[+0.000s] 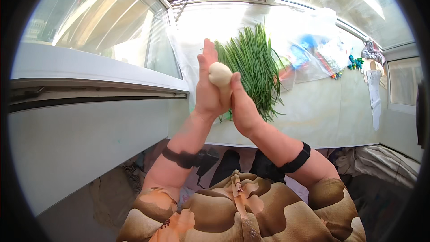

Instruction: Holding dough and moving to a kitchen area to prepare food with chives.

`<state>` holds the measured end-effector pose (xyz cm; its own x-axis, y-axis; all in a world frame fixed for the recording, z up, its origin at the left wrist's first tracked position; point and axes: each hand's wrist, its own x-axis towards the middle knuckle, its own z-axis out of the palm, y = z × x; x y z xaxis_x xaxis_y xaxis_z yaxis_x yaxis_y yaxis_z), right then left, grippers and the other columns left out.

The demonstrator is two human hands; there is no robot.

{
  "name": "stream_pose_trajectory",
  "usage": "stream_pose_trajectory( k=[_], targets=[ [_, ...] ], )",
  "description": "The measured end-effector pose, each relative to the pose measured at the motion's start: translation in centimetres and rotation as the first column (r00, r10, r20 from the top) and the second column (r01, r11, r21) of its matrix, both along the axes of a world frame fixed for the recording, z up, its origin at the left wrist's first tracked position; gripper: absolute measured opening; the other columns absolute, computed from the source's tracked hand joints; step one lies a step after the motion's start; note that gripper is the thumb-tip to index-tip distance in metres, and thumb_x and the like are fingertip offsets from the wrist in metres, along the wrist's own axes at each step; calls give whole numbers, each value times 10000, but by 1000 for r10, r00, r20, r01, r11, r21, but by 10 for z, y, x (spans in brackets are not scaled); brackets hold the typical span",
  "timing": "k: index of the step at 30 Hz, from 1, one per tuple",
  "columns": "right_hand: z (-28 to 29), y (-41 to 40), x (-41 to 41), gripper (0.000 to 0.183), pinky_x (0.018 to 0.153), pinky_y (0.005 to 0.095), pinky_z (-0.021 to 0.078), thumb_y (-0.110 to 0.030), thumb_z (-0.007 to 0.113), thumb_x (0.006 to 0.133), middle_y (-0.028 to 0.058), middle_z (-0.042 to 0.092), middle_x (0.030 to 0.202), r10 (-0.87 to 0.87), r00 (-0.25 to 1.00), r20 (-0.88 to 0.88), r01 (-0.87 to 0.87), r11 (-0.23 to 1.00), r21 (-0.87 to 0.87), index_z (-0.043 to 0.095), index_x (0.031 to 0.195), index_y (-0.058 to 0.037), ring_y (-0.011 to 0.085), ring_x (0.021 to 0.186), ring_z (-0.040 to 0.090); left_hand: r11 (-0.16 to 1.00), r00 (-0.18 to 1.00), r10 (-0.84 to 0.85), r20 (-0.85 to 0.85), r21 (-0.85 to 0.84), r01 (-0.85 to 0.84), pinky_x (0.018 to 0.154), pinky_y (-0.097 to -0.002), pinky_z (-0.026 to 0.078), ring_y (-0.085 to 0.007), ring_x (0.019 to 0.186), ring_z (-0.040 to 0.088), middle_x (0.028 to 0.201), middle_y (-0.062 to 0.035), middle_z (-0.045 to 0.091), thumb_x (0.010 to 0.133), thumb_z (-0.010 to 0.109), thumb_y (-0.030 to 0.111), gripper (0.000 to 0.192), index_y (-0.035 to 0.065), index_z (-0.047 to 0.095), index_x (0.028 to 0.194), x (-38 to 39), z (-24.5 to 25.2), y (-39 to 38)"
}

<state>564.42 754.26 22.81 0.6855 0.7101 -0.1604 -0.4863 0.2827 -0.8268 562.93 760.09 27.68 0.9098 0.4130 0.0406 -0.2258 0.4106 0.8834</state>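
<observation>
A pale, smooth piece of dough (220,73) is pressed between my two palms, rounded at its upper end and narrowing downward. My left hand (206,89) is held nearly upright on its left side, fingers stretched out and pointing away from me. My right hand (243,106) leans against it from the right, thumb up; its fingers are mostly hidden. Behind and to the right of my hands lies a large bunch of long green leaves, apparently chives (253,67), spread on the light tabletop (322,111).
Clear plastic bags with colourful contents (309,53) lie right of the greens. Farther right are small green-and-blue items (355,62) and a white paper strip (373,97). A window frame (100,65) borders the left side. Folded fabric (376,163) sits below the table's right edge.
</observation>
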Motion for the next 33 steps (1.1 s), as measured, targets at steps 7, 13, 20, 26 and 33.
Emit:
stream_pose_trajectory(
  k=[7, 13, 20, 26, 33],
  targets=[
    [3, -17, 64, 731, 1009, 292, 333, -572, 311, 919, 118, 400, 1338, -122, 925, -361, 113, 993, -46, 225, 1401, -29, 189, 1185, 435, 994, 991, -98, -88, 34, 101, 1098, -336, 145, -214, 1360, 152, 1472, -105, 159, 924, 174, 586, 742, 66, 63, 1440, 6, -40, -28],
    [-34, -19, 28, 773, 1090, 358, 149, -536, 334, 924, 190, 226, 1438, 91, 852, 515, -20, 990, -141, 145, 1403, 40, 277, 1335, 221, 878, 911, 24, -411, -427, -215, 1085, -363, 194, -223, 1336, 218, 1450, -87, 223, 939, 217, 552, 686, 92, 117, 1438, 21, -60, 9],
    [-13, -33, 50, 743, 1058, 430, 211, -545, 372, 894, 201, 318, 1398, 90, 799, 595, -59, 996, -72, 250, 1396, -11, 361, 1278, 324, 815, 975, -109, -193, -579, -24, 1085, -438, 165, -271, 1383, 85, 1500, -98, 92, 891, 232, 639, 742, 179, 64, 1449, 20, -78, 5],
    [-21, -18, 129, 730, 1017, 360, 295, -547, 291, 927, 194, 385, 1355, -17, 958, 288, 57, 990, -132, 195, 1413, -11, 260, 1246, 374, 952, 982, -87, -170, -305, 31, 1044, -407, 253, -153, 1281, 281, 1409, -21, 280, 963, 205, 491, 556, 157, 210, 1407, 45, -50, -41],
    [-28, -25, 56, 727, 1078, 355, 177, -484, 362, 933, 217, 225, 1440, 96, 691, 717, 49, 983, -179, 152, 1414, 18, 290, 1362, 169, 860, 933, 46, -357, -461, -219, 1101, -392, 127, -264, 1376, 127, 1492, -127, 127, 907, 200, 614, 728, 138, 83, 1446, 48, -80, 11]
  ],
)
